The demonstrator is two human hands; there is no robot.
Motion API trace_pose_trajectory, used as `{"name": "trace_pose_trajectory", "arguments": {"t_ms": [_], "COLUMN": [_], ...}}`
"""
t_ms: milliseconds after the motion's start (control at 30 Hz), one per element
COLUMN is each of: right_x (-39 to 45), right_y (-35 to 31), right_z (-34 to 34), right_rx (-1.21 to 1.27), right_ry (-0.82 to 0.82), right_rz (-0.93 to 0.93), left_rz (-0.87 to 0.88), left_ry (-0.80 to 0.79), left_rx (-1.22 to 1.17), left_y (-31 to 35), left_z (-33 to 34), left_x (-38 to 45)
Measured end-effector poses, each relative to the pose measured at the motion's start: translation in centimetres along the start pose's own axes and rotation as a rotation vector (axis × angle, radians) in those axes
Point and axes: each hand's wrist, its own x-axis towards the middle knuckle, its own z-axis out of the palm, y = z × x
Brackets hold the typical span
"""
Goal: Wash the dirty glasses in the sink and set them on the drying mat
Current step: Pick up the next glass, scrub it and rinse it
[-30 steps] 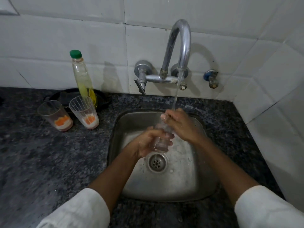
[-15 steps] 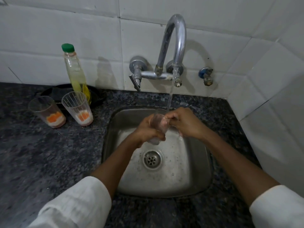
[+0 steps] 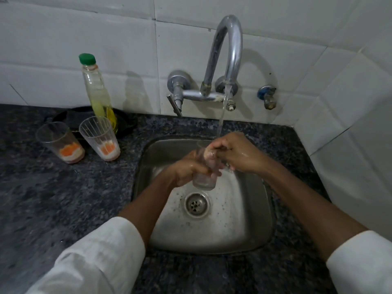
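You have tipped the glass (image 3: pixel 204 174) back upright since half a second ago, when it lay more sideways between your hands. Your left hand (image 3: pixel 186 169) wraps around its lower body, and your right hand (image 3: pixel 237 154) has its fingers (image 3: pixel 209 152) curled over the rim and into the mouth. The glass is clear and wet, held above the steel sink (image 3: pixel 250 225) just over the drain (image 3: pixel 196 203), with the tap's (image 3: pixel 230 54) stream falling at the rim. Two dirty glasses (orange and white residue at the bottom), one (image 3: pixel 60 142) beside the other (image 3: pixel 99 137), stand on the bench (image 3: pixel 53 198) by a green-capped bottle (image 3: pixel 96 90).
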Motion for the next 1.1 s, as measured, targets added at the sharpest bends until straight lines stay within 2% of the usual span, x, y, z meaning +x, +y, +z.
{"name": "trace_pose_trajectory", "arguments": {"t_ms": [67,167,233,267,300,400,433,467,500,567,633,667,700,800,833,867,967,1000,1033,1100], "right_x": [0.4,1.1,1.0,0.8,0.4,-0.3,-0.3,-0.1,0.3,1.1,1.2,1.1,0.8,-0.1,0.0,0.3,1.2,1.2,1.2,0.6], "right_y": [0.2,0.9,1.3,1.3,1.3,0.8,0.6,0.5,0.6,0.7,0.8,0.8,0.7,0.6,0.6,0.8,1.4,1.5,1.7,1.9], "right_z": [0.2,1.1,1.6,1.7,1.5,0.5,0.4,0.5,0.7,1.1,1.3,1.2,0.9,0.2,0.3,0.6,1.8,2.0,2.0,1.4], "right_rx": [-0.071,-0.125,-0.078,-0.053,-0.03,0.023,0.026,0.0,-0.056,-0.174,-0.178,-0.163,-0.141,-0.064,-0.074,-0.114,-0.221,-0.23,-0.232,-0.152], "right_ry": [0.023,0.109,0.156,0.166,0.165,0.111,0.097,0.107,0.133,0.184,0.208,0.214,0.208,0.142,0.133,0.138,0.186,0.195,0.199,0.194], "right_rz": [0.008,0.052,0.063,0.049,0.031,-0.048,-0.056,-0.042,-0.014,0.069,0.098,0.081,0.05,-0.066,-0.081,-0.072,0.048,0.061,0.046,-0.02], "left_rz": [0.0,-0.041,-0.011,0.008,0.015,0.02,0.004,-0.003,0.004,0.015,0.081,0.095,0.097,0.006,-0.015,-0.024,-0.048,-0.003,0.052,0.057], "left_ry": [0.237,0.685,0.759,0.721,0.614,0.09,0.02,0.047,0.167,0.517,0.726,0.693,0.575,0.08,0.047,0.13,0.683,0.777,0.746,0.467], "left_rx": [0.038,0.209,0.281,0.299,0.282,-0.007,-0.111,-0.14,-0.072,0.205,0.326,0.314,0.261,-0.035,-0.071,-0.02,0.417,0.484,0.474,0.318], "left_y": [0.1,-1.2,-1.8,-1.7,-1.4,0.4,0.7,0.6,0.2,-0.1,-0.8,-0.8,-0.7,-0.2,-0.3,-0.5,-0.9,-1.2,-1.6,-1.3], "left_z": [1.6,4.2,4.8,4.6,3.8,1.9,1.5,1.6,2.0,3.8,5.1,4.9,4.1,1.3,1.0,1.5,4.4,5.0,4.9,3.5], "left_x": [0.4,1.6,1.6,1.4,1.1,-0.9,-1.1,-1.0,-0.4,0.8,1.1,0.9,0.6,-0.6,-0.5,-0.3,0.8,0.9,0.9,0.2]}}
